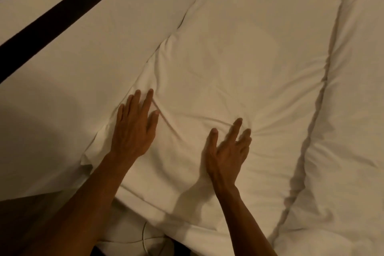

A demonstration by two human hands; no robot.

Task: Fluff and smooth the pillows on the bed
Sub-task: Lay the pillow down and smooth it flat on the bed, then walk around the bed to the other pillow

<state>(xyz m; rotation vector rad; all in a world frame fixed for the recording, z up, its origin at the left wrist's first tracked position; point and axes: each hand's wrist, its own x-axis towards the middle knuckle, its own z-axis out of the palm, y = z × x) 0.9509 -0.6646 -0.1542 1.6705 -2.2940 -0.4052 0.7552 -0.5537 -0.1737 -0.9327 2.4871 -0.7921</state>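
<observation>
The pillow (218, 64) lies flat on the bed (72, 52), beside the duvet (353, 110). Left hand (133, 129) and right hand (227, 150) rest on its near end, fingers spread, gripping nothing. Creases remain between them; smoothing appears incomplete.

Right hand's fingers (243, 135) motion-blurred.

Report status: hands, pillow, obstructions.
Left hand flat, open on pillow. Right hand open, fingers spread on it. Creases remain between hands. Nothing in the way.
</observation>
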